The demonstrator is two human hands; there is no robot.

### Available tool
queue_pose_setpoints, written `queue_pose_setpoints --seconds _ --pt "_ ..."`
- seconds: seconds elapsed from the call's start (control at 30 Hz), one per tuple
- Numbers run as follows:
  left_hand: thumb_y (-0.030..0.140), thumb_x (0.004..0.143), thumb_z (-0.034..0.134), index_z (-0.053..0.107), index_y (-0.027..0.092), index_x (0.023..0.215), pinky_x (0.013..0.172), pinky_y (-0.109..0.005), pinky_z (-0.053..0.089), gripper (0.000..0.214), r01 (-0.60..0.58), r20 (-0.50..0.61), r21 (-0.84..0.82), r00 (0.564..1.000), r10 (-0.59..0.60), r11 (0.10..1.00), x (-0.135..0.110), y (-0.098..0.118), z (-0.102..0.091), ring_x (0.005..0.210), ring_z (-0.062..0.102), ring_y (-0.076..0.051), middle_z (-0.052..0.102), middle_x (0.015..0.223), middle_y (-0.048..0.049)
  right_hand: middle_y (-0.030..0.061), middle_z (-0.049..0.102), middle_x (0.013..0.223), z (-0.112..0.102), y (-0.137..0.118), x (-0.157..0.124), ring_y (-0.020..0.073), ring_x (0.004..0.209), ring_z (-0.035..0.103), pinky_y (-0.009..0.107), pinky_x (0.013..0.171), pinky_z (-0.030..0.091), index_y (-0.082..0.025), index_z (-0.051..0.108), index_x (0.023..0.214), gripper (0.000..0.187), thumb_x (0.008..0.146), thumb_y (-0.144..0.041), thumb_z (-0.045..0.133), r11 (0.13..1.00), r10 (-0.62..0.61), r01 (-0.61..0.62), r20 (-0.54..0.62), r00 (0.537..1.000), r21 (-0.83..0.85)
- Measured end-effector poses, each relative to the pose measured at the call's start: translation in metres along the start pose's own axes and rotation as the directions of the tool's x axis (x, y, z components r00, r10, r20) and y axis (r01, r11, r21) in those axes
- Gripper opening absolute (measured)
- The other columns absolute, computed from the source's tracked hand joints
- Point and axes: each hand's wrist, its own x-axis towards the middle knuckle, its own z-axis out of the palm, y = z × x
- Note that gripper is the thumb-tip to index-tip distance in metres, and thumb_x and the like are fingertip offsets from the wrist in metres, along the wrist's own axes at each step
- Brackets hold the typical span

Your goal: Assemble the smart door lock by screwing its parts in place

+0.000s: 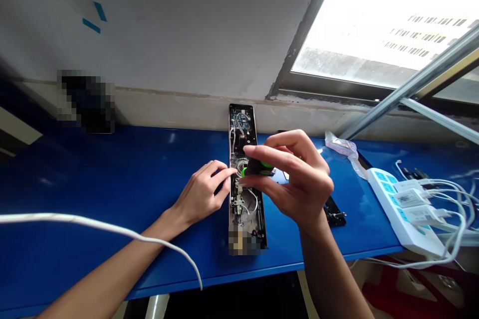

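A long, narrow door-lock panel (245,124) lies open on the blue table (112,179), its wires and circuit board showing. My right hand (299,179) is closed around a screwdriver with a black and green handle (262,166), held over the middle of the panel. My left hand (204,192) rests at the panel's left edge, fingers curled, with the fingertips touching the inside of the panel near the screwdriver tip. What those fingertips pinch, if anything, is too small to make out.
A white power strip (402,214) with several plugged-in chargers and white cables sits at the right. A clear plastic bag (342,148) lies behind it. A black part (335,212) lies by my right wrist. A white cable (112,229) crosses the near left. Wall and window stand behind.
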Motion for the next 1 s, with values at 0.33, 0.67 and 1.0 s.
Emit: queue_pose_setpoints --seconds 0.33,0.67,1.0 --pt "0.014 0.102 0.053 0.070 0.016 0.116 0.085 -0.037 0.059 0.022 0.004 -0.002 0.010 1.000 -0.004 1.000 -0.0001 -0.0009 0.0009 0.095 0.068 -0.023 0.068 0.106 -0.0086 0.0054 0.073 0.112 -0.0018 0.0011 -0.0015 0.0180 0.095 0.073 0.034 0.079 0.067 -0.031 0.074 0.131 0.042 0.092 -0.017 0.079 0.999 0.019 -0.021 0.040 0.999 0.043" --pt "0.015 0.104 0.052 0.070 0.017 0.117 0.087 -0.038 0.058 0.022 0.014 0.004 0.009 1.000 -0.014 1.000 -0.0015 -0.0007 0.0019 0.095 0.067 -0.022 0.068 0.106 -0.0085 0.0086 0.076 0.125 -0.0006 0.0000 -0.0028 0.0214 0.106 0.076 0.039 0.089 0.068 -0.029 0.067 0.142 0.049 0.097 -0.011 0.068 0.994 0.022 -0.031 0.087 0.996 0.105" --pt "0.013 0.103 0.053 0.071 0.017 0.114 0.088 -0.037 0.057 0.021 0.017 0.013 0.018 1.000 -0.017 1.000 -0.0003 -0.0008 0.0024 0.095 0.066 -0.022 0.067 0.106 -0.0077 0.0093 0.071 0.142 -0.0004 -0.0010 -0.0015 0.0234 0.127 0.070 0.044 0.104 0.065 -0.027 0.059 0.150 0.054 0.100 -0.006 0.057 0.995 0.029 -0.041 0.145 0.989 0.087"
